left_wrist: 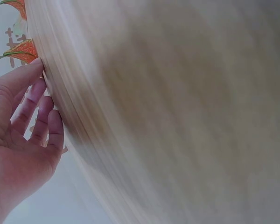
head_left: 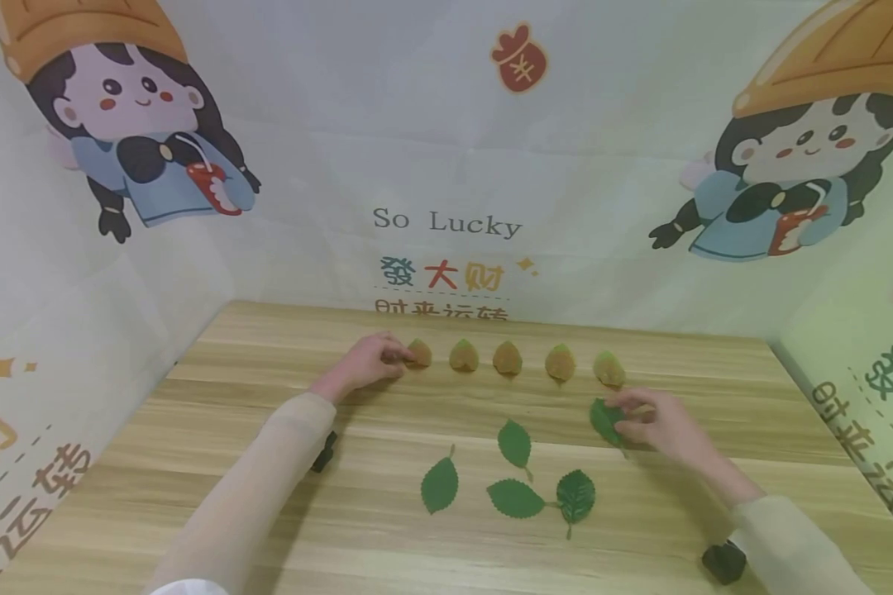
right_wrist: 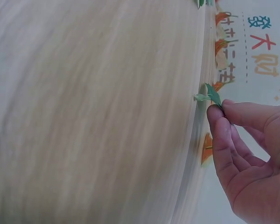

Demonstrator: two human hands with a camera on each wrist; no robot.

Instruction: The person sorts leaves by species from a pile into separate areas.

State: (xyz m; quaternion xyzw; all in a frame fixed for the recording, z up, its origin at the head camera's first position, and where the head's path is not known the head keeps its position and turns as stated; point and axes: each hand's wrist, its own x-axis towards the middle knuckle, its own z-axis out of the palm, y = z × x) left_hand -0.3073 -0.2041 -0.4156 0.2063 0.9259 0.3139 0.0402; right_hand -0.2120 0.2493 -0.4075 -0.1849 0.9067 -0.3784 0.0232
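Several orange-brown leaves with green tips stand in a row near the table's back edge. At the leftmost orange leaf (head_left: 419,354), my left hand (head_left: 368,364) rests its fingertips against the side; in the left wrist view its fingers (left_wrist: 53,126) are loosely bent and apart from the thumb. Just in front of the rightmost orange leaf (head_left: 608,368), my right hand (head_left: 662,421) pinches a green leaf (head_left: 605,420) between thumb and forefinger. That green leaf (right_wrist: 213,95) is seen nearly edge-on in the right wrist view.
More green leaves lie mid-table: one on the left (head_left: 440,485), an upper one (head_left: 514,444), a lower one (head_left: 516,498) and a darker, veined one (head_left: 576,496) touching its stem. A printed cloth (head_left: 305,248) hangs behind the wooden table (head_left: 372,545).
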